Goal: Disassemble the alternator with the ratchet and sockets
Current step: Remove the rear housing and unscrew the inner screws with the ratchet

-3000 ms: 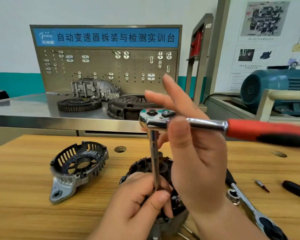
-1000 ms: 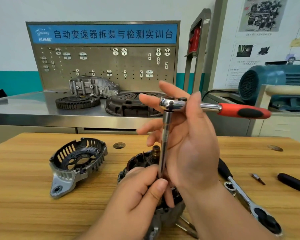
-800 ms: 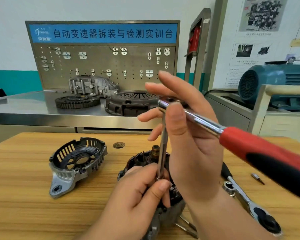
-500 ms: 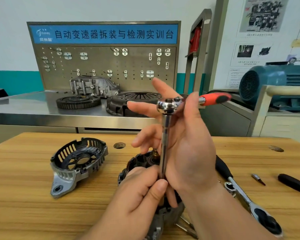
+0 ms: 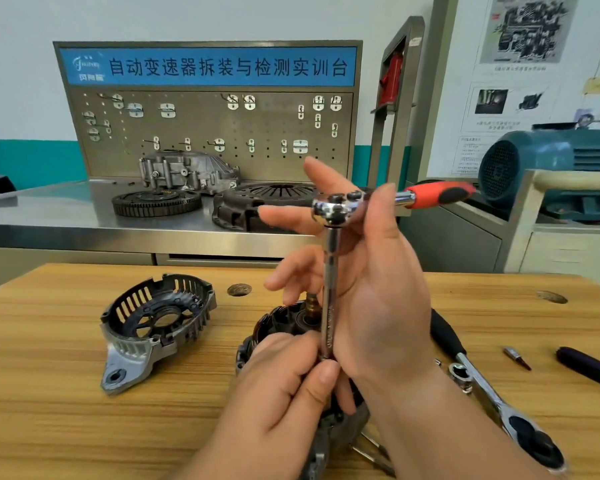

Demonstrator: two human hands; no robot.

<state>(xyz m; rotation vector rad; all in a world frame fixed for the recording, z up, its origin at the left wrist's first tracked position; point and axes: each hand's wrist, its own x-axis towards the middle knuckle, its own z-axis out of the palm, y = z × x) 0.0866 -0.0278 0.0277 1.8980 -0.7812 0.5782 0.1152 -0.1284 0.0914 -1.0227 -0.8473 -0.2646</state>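
Chrome ratchet (image 5: 335, 210) pinched at its head by right fingers (image 5: 384, 221), above alternator (image 5: 278, 320).

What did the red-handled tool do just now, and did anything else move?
The ratchet swung its red handle round the upright extension bar: towards the camera, then away, now pointing right. The right hand turned it at the head. The left hand kept pinching the bar's lower end on the alternator. The end cover and spare ratchet lay unmoved.

alternator (image 5: 278, 322): dark, cover off, shaft end up | ratchet (image 5: 333, 209): chrome head, red-black handle level, pointing right | extension bar (image 5: 329, 289): vertical, ratchet head down into alternator | end cover (image 5: 156, 320): lies left, apart
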